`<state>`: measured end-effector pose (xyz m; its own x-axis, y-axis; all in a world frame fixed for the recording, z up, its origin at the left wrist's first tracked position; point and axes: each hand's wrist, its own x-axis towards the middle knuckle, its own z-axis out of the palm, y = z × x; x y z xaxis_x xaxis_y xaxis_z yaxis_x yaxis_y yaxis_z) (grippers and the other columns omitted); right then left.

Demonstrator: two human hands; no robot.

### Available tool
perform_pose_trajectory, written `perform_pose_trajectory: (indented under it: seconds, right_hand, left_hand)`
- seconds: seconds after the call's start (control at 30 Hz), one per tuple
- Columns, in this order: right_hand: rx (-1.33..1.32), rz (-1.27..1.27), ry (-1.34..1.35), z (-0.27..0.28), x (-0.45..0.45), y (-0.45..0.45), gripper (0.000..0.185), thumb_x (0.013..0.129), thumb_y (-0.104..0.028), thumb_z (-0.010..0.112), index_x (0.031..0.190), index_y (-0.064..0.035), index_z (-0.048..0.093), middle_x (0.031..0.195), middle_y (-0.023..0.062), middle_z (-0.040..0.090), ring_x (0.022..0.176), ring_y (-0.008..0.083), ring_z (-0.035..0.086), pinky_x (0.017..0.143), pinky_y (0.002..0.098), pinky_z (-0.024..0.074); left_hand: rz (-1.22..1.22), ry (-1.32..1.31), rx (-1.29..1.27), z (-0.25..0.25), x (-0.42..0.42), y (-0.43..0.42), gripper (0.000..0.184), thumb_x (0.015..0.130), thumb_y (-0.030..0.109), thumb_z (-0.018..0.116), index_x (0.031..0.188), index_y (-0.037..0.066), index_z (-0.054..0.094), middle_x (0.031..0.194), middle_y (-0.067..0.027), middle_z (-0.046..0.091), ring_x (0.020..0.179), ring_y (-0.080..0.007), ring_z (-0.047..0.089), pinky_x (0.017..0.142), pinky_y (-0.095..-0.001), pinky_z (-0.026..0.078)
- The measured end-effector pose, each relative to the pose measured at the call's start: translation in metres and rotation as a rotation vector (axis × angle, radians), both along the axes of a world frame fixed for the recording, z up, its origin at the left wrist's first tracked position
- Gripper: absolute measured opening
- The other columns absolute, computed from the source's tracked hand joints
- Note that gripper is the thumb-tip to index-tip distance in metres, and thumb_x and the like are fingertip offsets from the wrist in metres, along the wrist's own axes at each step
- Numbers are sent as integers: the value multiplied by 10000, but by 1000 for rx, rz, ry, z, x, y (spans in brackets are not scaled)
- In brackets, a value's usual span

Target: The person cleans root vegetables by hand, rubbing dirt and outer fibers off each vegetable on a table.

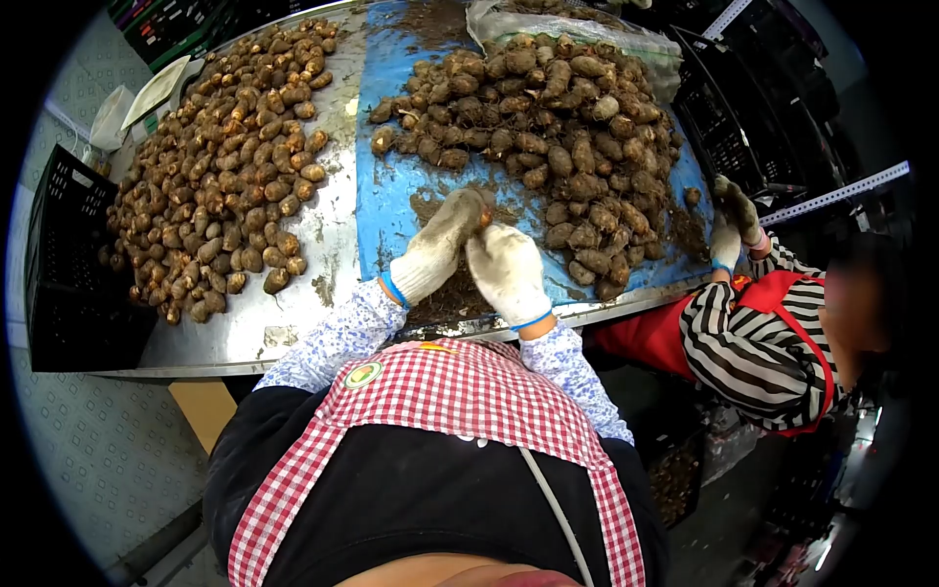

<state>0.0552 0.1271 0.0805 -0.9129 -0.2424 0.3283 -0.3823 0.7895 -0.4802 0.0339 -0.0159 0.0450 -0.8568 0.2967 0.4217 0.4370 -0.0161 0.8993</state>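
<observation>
Table (328, 230) = landmark. Blk crate (68, 269) at its L end; pale-topped scale (159, 93) at far L corner, w/ white tub (111, 118) just beside. Dk crates (156, 34) past far L edge. Cardboard (203, 411) below near edge, L side. Co-worker (763, 338), striped top + red apron, nr R corner. Blk baskets (719, 122) + perf. rail (841, 194) off R side.

Two heaps of tubers (230, 176) lie on one worktop (328, 215), each with too many to count. There are one blue sheet (391, 210), two aprons (460, 391), one co-worker (763, 342) and four gloves (507, 272), two per person.
</observation>
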Motion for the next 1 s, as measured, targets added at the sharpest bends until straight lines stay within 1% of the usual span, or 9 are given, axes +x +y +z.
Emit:
perform_pose_trajectory:
  seconds: [0.17,0.27,0.3,0.4,0.53,0.63,0.8,0.87,1.0]
  right_hand:
    - [233,141,240,-16,3,-2,190,909,-174,592,777,-41,619,728,116,612,650,258,607,580,377,511]
    - [151,-31,-164,-22,-1,8,158,929,-183,587,872,-41,626,757,98,623,641,211,606,584,354,537]
    - [173,-53,-107,-20,-3,16,161,945,-202,584,963,-46,623,781,86,632,629,169,592,593,327,561]
    - [-24,-227,-58,-17,-11,29,162,936,-183,604,998,-35,623,857,142,680,692,263,662,625,380,567]
    - [-68,-120,83,6,-12,36,225,887,-237,665,871,-21,604,808,191,648,739,366,646,630,434,513]
    - [57,-25,-4,13,-12,28,271,891,-282,662,833,-26,595,779,185,633,711,376,627,619,439,498]
    - [-407,-41,-460,5,-18,25,292,923,-272,609,820,-1,579,730,211,599,704,365,612,615,448,473]
    - [12,-98,-185,-3,-22,37,201,919,-183,571,887,15,566,805,222,629,753,380,629,655,440,495]
    - [-71,-152,-53,-31,-23,41,169,916,-169,585,958,-6,585,814,221,644,779,398,639,678,447,500]
  left_hand:
    - [-133,-767,699,-8,-5,9,455,1039,379,424,1381,80,446,1301,-96,513,1193,-207,487,1057,-359,407]
    - [-298,-920,921,-22,-26,-3,494,1025,353,473,1423,69,401,1367,-113,499,1201,-218,519,1036,-355,450]
    - [-174,-415,400,-19,-18,-3,530,1004,407,502,1413,78,423,1339,-99,523,1167,-216,542,983,-358,483]
    - [-250,-897,897,-21,-25,-7,505,1001,398,510,1394,86,451,1304,-96,543,1133,-229,564,928,-359,510]
    - [-130,-712,679,-8,-15,0,454,974,287,581,1349,45,498,1284,-147,563,1155,-280,566,919,-379,516]
    - [149,397,-403,-3,-10,-8,583,753,-171,520,1304,16,499,1299,-156,544,1178,-305,562,967,-378,512]
    - [124,402,-397,-21,-14,-26,672,687,-160,471,1346,-30,452,1312,-217,534,1237,-348,529,1035,-389,459]
    - [148,328,-301,-41,-16,-27,695,690,-159,461,1371,-26,429,1294,-194,548,1212,-319,549,1024,-378,469]
    - [86,43,-128,-18,-17,-19,533,878,-31,531,1395,-12,407,1276,-150,554,1139,-264,579,990,-384,496]
